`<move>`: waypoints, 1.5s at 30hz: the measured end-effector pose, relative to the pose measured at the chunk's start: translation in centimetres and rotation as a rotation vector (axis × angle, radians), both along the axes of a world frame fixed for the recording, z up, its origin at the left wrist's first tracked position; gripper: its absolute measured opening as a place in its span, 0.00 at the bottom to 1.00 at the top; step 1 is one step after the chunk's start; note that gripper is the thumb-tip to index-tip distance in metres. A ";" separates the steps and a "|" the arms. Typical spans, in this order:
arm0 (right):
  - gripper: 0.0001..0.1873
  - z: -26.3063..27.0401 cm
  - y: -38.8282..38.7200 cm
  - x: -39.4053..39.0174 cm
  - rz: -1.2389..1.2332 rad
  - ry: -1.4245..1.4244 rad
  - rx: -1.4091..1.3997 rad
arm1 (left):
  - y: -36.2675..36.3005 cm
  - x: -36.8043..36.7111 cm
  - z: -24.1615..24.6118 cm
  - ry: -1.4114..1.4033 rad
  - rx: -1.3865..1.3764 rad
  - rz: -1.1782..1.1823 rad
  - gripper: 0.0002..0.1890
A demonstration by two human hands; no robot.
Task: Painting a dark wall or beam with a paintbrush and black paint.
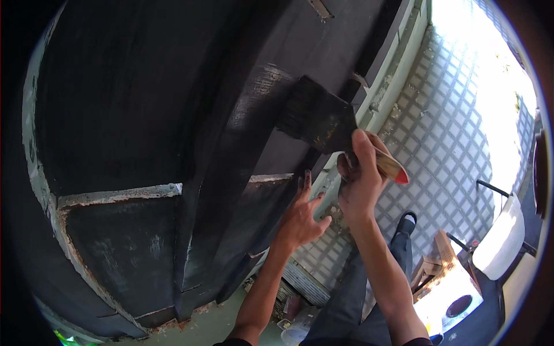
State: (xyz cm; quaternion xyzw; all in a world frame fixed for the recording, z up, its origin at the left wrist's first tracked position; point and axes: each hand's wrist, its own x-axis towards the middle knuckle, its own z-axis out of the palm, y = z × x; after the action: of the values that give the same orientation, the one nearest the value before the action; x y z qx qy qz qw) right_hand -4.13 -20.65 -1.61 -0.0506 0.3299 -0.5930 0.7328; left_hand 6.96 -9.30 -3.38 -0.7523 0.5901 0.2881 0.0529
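Note:
My right hand [365, 177] grips the wooden handle of a wide paintbrush [331, 123], its handle end tipped with red. The brush's dark, paint-coated bristles lie against a black-painted door panel [303, 56], beside a worn, lighter patch [264, 86]. My left hand [303, 216] is below and to the left of the brush, fingers spread and smudged dark at the tips. Those fingertips are at the outer edge of the panel, and I cannot tell how firmly they touch it. Bare, pale strips [272, 177] cross the black surface in places.
A pale green frame [400, 71] runs along the panel's right side. Grey checkered tiles [428, 108] cover the floor. At lower right are a white box with a dark round spot [469, 287] and a white chair [500, 238]. A clear plastic container [298, 328] sits near my legs.

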 end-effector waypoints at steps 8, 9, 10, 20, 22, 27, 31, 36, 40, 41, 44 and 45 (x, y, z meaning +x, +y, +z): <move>0.11 2.8 -1.6 1.7 0.120 -0.022 -0.085 | 0.2 -0.3 -0.6 0.072 0.002 0.034 0.31; 0.11 2.3 -1.3 1.5 0.121 -0.022 -0.086 | 0.3 -0.4 -0.3 0.008 -0.061 -0.022 0.30; 0.11 2.1 -1.0 1.2 0.082 -0.002 -0.034 | 0.4 -0.5 -0.1 -0.055 -0.124 -0.078 0.30; 0.10 3.2 -5.0 -8.4 -0.269 0.085 -0.118 | -0.4 1.6 -1.2 -0.086 -0.353 -0.062 0.25; 0.13 5.5 -4.7 -6.4 -0.277 0.054 -0.106 | -0.5 1.6 -1.8 -0.089 -0.387 0.017 0.23; 0.10 6.0 -4.0 -3.3 0.071 0.051 -0.242 | -4.6 0.9 -2.7 0.031 -0.559 -0.112 0.26; 0.09 2.7 -3.7 -1.7 0.188 0.115 -0.313 | -9.3 0.9 -2.9 0.139 -0.476 -0.321 0.33; 0.12 2.4 -3.4 -2.9 0.066 0.080 -0.217 | -10.6 0.9 -4.0 0.119 -0.377 -0.390 0.37; 0.11 4.6 -3.7 -2.7 0.092 0.042 -0.267 | -10.8 1.3 -5.1 0.101 -0.325 -0.436 0.38; 0.11 4.7 -3.8 -2.6 0.130 0.028 -0.336 | -10.7 1.6 -5.5 0.098 -0.325 -0.437 0.38; 0.11 2.3 -4.3 -1.8 0.212 0.013 -0.247 | -11.3 1.2 -5.5 0.135 -0.346 -0.405 0.38; 0.11 1.5 -4.2 -1.4 0.214 0.008 -0.248 | -10.9 1.5 -5.3 0.175 -0.346 -0.393 0.38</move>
State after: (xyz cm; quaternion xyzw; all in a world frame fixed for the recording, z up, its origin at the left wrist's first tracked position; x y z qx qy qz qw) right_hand -5.56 -24.81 -0.07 -0.1778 0.2498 -0.5474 0.7787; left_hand 8.47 -20.16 -8.67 -0.5933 0.7677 0.2310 -0.0726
